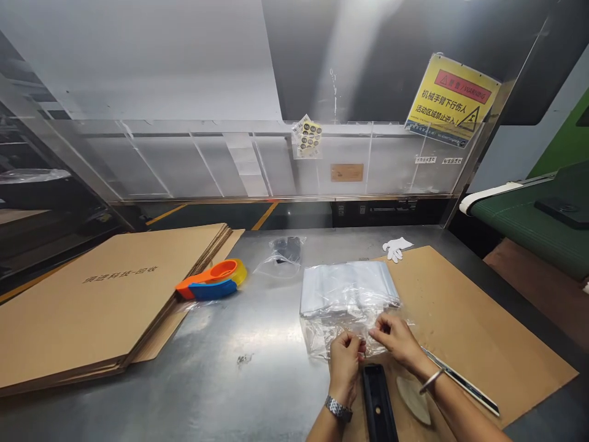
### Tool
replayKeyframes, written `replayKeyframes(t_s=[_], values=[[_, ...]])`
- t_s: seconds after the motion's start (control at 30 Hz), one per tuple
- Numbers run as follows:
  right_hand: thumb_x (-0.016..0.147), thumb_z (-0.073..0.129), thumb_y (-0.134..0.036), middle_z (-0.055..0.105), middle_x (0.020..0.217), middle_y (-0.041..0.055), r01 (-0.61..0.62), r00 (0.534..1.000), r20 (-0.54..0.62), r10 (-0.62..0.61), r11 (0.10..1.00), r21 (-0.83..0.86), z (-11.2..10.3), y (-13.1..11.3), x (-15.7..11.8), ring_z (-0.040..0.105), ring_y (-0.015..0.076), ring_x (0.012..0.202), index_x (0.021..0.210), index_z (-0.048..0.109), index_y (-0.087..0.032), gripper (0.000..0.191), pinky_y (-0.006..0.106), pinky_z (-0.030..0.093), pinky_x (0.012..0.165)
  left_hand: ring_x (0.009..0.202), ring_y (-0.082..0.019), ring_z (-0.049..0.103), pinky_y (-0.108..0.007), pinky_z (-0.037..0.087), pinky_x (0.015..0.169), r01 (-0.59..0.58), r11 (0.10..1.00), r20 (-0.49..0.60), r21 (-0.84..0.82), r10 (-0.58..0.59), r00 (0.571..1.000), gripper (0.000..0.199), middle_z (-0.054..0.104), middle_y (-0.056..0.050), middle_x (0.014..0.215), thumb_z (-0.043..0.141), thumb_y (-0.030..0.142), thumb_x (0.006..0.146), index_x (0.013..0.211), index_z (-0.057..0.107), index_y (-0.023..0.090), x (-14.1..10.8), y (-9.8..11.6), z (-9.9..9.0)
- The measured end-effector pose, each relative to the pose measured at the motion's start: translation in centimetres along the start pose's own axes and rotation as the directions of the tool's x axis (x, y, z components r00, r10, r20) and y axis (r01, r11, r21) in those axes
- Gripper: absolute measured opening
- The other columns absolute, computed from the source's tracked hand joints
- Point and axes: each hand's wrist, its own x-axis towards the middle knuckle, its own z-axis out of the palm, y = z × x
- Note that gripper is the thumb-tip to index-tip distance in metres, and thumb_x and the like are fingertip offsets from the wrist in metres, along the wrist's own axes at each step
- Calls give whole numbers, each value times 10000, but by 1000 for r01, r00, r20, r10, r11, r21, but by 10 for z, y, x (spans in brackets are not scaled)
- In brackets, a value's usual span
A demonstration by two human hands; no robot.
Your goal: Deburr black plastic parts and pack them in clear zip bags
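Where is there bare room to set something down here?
Bare metal table lies between the cardboard stack and the left hand. The cardboard sheet is open between the white glove and the long narrow strip. Crowded: the near middle, where that hand, the right hand, the plastic-wrapped bundle and the black object sit close.

A wide lane of metal tabletop (pixel 216 374) runs between the cardboard stack (pixel 105 301) and the plastic-wrapped bundle (pixel 347 285), narrowed farther back by the tape dispenser (pixel 207 290). Right of the bundle, flat cardboard (pixel 464 313) allows low passage; a long black piece (pixel 380 408) obstructs the gap between the forearms (pixel 460 405).
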Motion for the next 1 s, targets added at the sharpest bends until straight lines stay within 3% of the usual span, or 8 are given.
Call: replayKeyframes(t_s=[0.1,0.23,0.33,0.47,0.57,0.67,0.83,1.0], values=[[869,451,-202,515,605,-25,-10,996,-91,11,1000,17,-7,-10,-13,510,109,564,688,489,-163,189,214,397,515,587,-190,545,-328,445,561,-118,979,-96,167,136,986,185,547,-38,586,465,239,761,609,527,154,-14,1,-11],[858,436,-189,555,722,5,126,991,-54,-125,992,23,-11,-38,-34,526,143,691,720,496,-188,151,245,408,623,945,-252,505,-426,399,836,-345,855,-122,388,419,900,239,570,-112,976,487,180,787,991,610,156,-37,6,-21],[871,416,-192,579,765,15,179,984,-12,-179,984,14,-12,-54,-52,542,156,742,735,515,-206,168,250,416,658,844,-206,501,-356,415,771,-471,732,-25,492,553,833,230,570,-58,864,467,157,832,943,655,229,-48,6,-30],[917,369,-286,615,814,86,28,996,-82,-34,997,-69,-4,-52,-89,593,212,737,917,547,-178,208,302,439,625,791,-203,462,-342,411,719,-460,629,-40,627,615,787,253,511,-68,807,442,119,856,958,661,193,-57,-1,-48],[865,443,-411,629,649,92,-114,993,-50,105,963,-246,17,-35,-127,614,255,575,828,583,-174,278,303,406,485,766,-211,443,-351,399,698,-407,575,-24,709,597,802,244,494,-63,779,465,122,852,995,651,186,-65,-8,-57],[856,400,-323,629,566,46,-136,985,57,164,933,-333,30,-17,-158,620,223,510,804,603,-212,237,264,383,439,704,-211,447,-338,380,642,-372,529,39,763,536,843,205,509,-40,696,477,133,848,938,653,190,-74,-15,-59],[914,279,-317,607,594,-1,-224,964,141,226,974,-25,0,-12,-178,583,150,537,793,564,-211,327,215,407,498,663,-208,509,-323,387,618,-322,513,78,796,441,894,195,570,-37,662,457,109,837,827,639,176,-83,-23,-54],[909,357,-374,560,603,-29,-205,948,284,148,962,182,-19,-30,-181,517,125,552,724,580,-202,337,203,364,511,656,-203,576,-299,414,586,-330,571,140,752,351,926,219,625,-39,664,438,172,862,773,637,195,-90,-17,-50]])
